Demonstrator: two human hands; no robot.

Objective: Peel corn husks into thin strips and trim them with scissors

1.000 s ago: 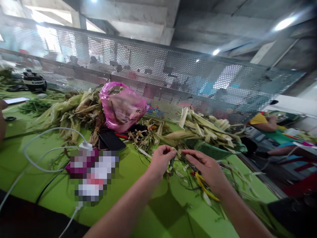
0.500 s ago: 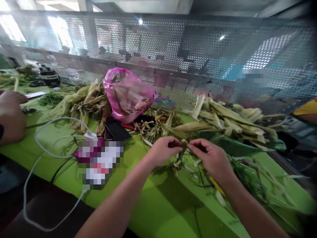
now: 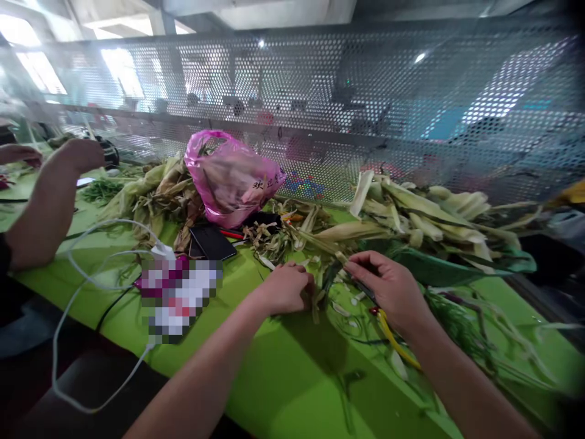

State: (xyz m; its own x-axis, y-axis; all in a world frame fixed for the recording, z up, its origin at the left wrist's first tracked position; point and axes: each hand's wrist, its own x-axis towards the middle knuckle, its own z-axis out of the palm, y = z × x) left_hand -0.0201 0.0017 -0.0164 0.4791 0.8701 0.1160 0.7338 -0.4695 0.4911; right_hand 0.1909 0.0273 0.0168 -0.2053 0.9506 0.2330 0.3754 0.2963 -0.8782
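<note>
Between the thumb and fingers of my right hand [image 3: 390,289] is the pale end of a bundled corn husk piece [image 3: 340,258]. Lower and to the left, my left hand [image 3: 287,289] has its fingers curled around hanging husk strips [image 3: 316,300]; its fingertips are partly hidden. Dark green strips [image 3: 328,275] hang between the two hands. Under my right hand shows a tool with a curved yellow handle [image 3: 397,346] and a dark metal part; whether the hand touches it I cannot tell.
Husks pile on a green bag [image 3: 429,268] at right and beside a pink plastic bag [image 3: 233,183]. Black phone [image 3: 212,242], white cable [image 3: 57,341] and purple item [image 3: 158,279] lie left. A co-worker's arm [image 3: 50,189] rests on the green table [image 3: 283,390]. Behind stands a perforated screen [image 3: 292,79].
My left hand has dropped down and left from the pinched husk end to the hanging strips. My right hand stays at the husk end. The co-worker's arm has lifted and shifted right.
</note>
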